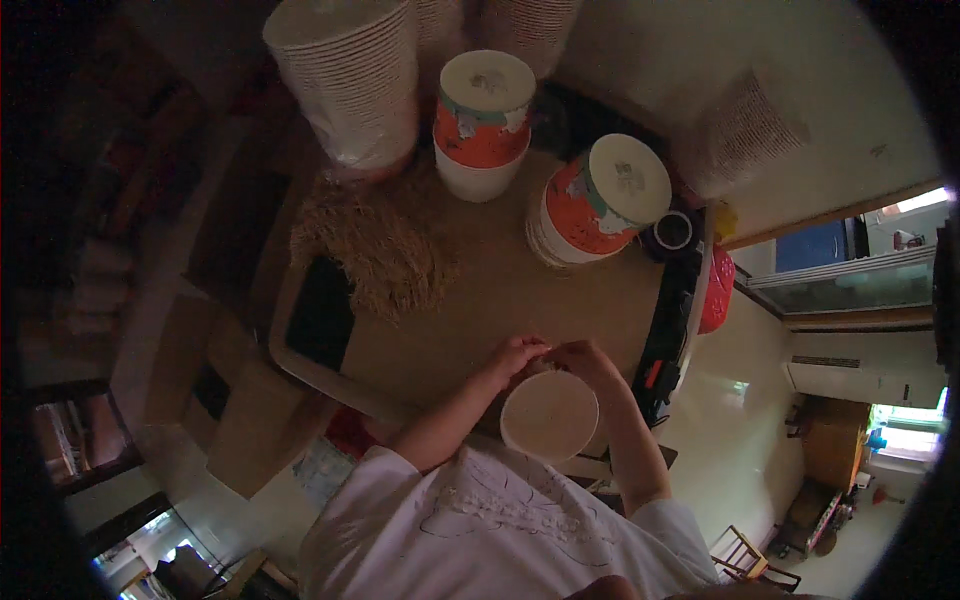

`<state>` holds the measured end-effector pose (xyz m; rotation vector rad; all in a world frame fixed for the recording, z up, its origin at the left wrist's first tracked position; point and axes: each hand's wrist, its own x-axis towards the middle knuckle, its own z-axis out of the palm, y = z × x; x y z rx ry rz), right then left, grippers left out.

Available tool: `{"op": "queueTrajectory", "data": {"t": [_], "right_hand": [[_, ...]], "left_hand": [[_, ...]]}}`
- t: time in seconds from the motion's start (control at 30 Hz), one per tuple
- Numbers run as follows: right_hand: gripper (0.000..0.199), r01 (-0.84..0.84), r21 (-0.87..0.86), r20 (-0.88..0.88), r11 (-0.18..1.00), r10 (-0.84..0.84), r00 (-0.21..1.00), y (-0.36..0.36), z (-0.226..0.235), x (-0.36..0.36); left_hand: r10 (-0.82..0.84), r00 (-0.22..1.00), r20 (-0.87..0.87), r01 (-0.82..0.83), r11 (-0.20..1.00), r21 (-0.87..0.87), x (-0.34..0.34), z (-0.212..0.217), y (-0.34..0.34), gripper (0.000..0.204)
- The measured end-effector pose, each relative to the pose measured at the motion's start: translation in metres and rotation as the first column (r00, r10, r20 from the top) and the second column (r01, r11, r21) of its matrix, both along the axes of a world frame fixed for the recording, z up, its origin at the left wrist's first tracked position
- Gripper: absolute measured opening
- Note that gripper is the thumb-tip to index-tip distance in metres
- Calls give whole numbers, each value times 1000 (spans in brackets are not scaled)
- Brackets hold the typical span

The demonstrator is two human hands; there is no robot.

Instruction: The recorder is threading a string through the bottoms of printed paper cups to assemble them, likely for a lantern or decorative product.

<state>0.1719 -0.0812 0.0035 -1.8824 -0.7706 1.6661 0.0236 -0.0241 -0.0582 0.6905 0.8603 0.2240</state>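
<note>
Tub (pixel 550 435), white, its round end facing up, close in front of the pale shirt (pixel 440 530) at the near side of the table (pixel 330 379); mouth or base, cannot tell; left hand (pixel 518 358) and right hand (pixel 585 362) meet at its far rim, fingers curled in, fingertips nearly touching; too dim to tell whether either is clamped on the rim or on some small thing between them; looks like fine fingertip work at the edge, best done, I judge, with the tub snug to the body so it cannot slip, one hand steadying, the other doing the delicate part; light pressure advisable, a thin wall would likely flex; more light on the far rim would help; beyond the hands, brown board (pixel 500 300) on the table; bundle of dry, straw-like fibre (pixel 375 250) to the left, apart from the fingers, loose strands best kept off the rim; farther back, an orange-banded tub (pixel 482 148) and a second orange-banded tub (pixel 590 215), leaving elbow room this side
</note>
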Motion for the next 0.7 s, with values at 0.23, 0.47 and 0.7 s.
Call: {"op": "queueTrajectory", "data": {"t": [0.23,0.47,0.7], "right_hand": [[17,69,-60,-96,996,-75,993,1,11,0],[19,122,-62,-248,991,-133,959,-5,6,3],[20,34,-70,-121,997,-42,992,-5,-11,5]], "left_hand": [[14,999,33,-12,998,-57,3,-5,1,12],[43,997,71,-41,999,-35,1,2,1,10],[-4,1000,6,4,999,40,2,-1,0,11]]}}
